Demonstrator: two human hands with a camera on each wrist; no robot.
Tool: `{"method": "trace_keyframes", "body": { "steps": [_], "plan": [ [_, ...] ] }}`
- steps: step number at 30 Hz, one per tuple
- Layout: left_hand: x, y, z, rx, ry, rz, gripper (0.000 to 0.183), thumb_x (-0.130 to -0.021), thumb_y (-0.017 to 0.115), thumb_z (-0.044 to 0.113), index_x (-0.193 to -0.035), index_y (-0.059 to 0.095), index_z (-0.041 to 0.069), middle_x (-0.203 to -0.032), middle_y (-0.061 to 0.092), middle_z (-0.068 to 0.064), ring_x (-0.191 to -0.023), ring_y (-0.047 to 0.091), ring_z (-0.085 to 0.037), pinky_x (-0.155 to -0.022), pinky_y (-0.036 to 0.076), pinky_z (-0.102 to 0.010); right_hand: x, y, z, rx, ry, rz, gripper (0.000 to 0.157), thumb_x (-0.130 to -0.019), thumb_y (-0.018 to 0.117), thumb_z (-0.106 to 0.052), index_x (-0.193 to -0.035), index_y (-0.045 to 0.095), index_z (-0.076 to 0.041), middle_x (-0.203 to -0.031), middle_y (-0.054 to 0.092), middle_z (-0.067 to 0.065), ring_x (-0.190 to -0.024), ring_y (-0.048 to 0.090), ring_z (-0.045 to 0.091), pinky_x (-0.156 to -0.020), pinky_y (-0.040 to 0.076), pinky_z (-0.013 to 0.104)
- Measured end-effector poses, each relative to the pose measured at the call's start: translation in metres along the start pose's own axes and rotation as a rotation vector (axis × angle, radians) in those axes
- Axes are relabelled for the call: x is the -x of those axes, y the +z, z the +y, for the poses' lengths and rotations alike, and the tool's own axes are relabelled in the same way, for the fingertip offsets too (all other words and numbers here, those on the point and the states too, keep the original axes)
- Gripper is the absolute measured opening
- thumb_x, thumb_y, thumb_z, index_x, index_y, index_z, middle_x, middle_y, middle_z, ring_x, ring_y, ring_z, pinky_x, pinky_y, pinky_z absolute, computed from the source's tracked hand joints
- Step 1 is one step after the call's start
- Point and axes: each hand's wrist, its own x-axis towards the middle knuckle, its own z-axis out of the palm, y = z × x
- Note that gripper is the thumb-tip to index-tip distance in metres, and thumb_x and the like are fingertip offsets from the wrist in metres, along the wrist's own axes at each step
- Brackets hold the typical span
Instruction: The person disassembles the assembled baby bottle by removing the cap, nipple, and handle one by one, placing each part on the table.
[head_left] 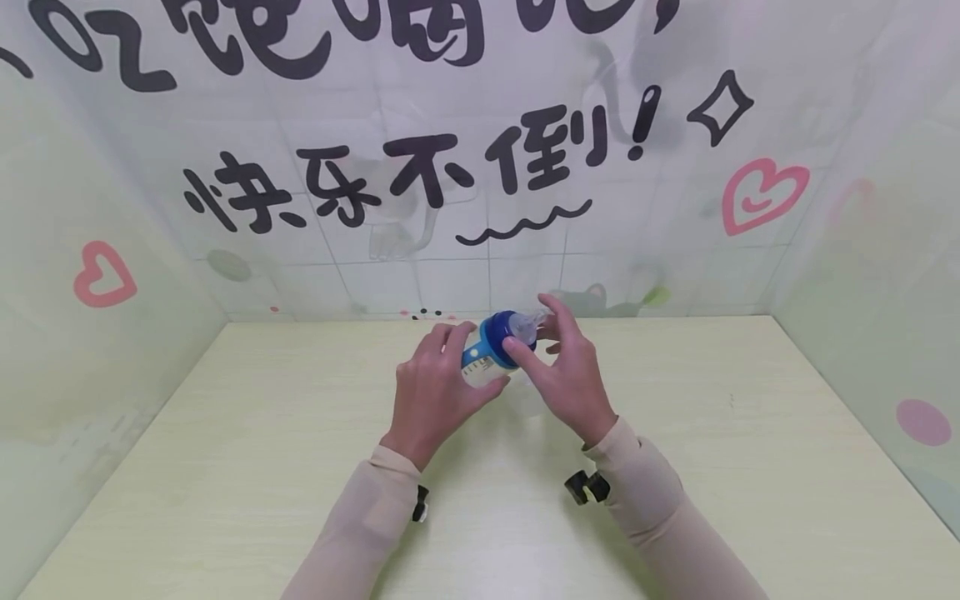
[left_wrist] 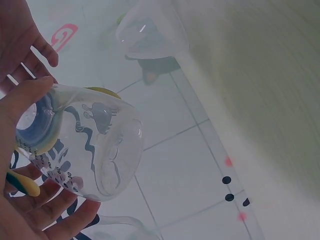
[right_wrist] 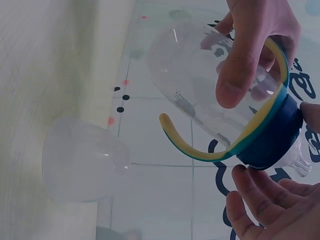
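Observation:
A clear baby bottle (head_left: 480,364) with printed markings is tilted above the table, its teat (head_left: 527,323) toward the right. My left hand (head_left: 435,379) grips the bottle's body, thumb on one side and fingers on the other. The right hand (head_left: 573,371) holds the dark blue collar (right_wrist: 272,135) between thumb and fingertips, and its fingers reach around past the teat. A yellow and teal handle (right_wrist: 192,150) curves out from below the collar in the right wrist view. Below the hands, a translucent cap (right_wrist: 82,162) stands on the table, faint in the head view.
The pale wooden table (head_left: 247,467) is bounded at the back and sides by a printed sheet (head_left: 420,233) with black lettering and pink hearts. Black clips (head_left: 587,487) are on the underside of both sleeves.

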Motion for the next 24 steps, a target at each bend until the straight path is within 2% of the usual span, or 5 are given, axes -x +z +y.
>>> {"method": "trace_keyframes", "body": {
  "steps": [5,13,18,24],
  "plan": [
    [0.0001,0.0010,0.0006,-0.008,0.006,0.004,0.072,-0.069,0.086,0.052,-0.121,0.062,0.008,-0.104,0.064,-0.011,-0.082,0.065,-0.024,-0.052,0.056,-0.038,-0.0003,0.0006,-0.0006,-0.016,-0.005,0.013,0.066,-0.091,0.074,-0.023,-0.146,0.040,-0.005,-0.115,0.068,0.016,-0.105,0.064,0.028,-0.085,0.051,0.054],
    [-0.0004,0.0010,0.0012,-0.013,0.005,0.000,0.073,-0.069,0.086,0.052,-0.122,0.061,0.008,-0.105,0.064,-0.011,-0.083,0.066,-0.024,-0.052,0.056,-0.040,-0.0006,0.0004,0.0001,-0.020,-0.025,0.024,0.062,-0.090,0.075,-0.020,-0.142,0.045,-0.004,-0.114,0.069,0.016,-0.103,0.064,0.027,-0.083,0.053,0.050],
    [-0.0006,0.0001,0.0014,-0.013,0.002,-0.005,0.074,-0.069,0.086,0.051,-0.123,0.061,0.008,-0.106,0.064,-0.012,-0.085,0.066,-0.025,-0.053,0.057,-0.041,0.0001,0.0011,-0.0006,-0.024,-0.036,0.030,0.055,-0.089,0.076,-0.019,-0.136,0.050,-0.003,-0.114,0.068,0.014,-0.101,0.065,0.026,-0.081,0.052,0.042],
    [-0.0006,-0.0001,0.0007,-0.005,0.004,-0.002,0.073,-0.069,0.086,0.051,-0.123,0.061,0.008,-0.107,0.064,-0.012,-0.086,0.066,-0.025,-0.053,0.057,-0.041,0.0004,0.0013,-0.0008,-0.023,-0.061,0.037,0.041,-0.089,0.076,-0.019,-0.123,0.061,-0.003,-0.111,0.070,0.011,-0.099,0.065,0.025,-0.080,0.053,0.043]
  ]
}}
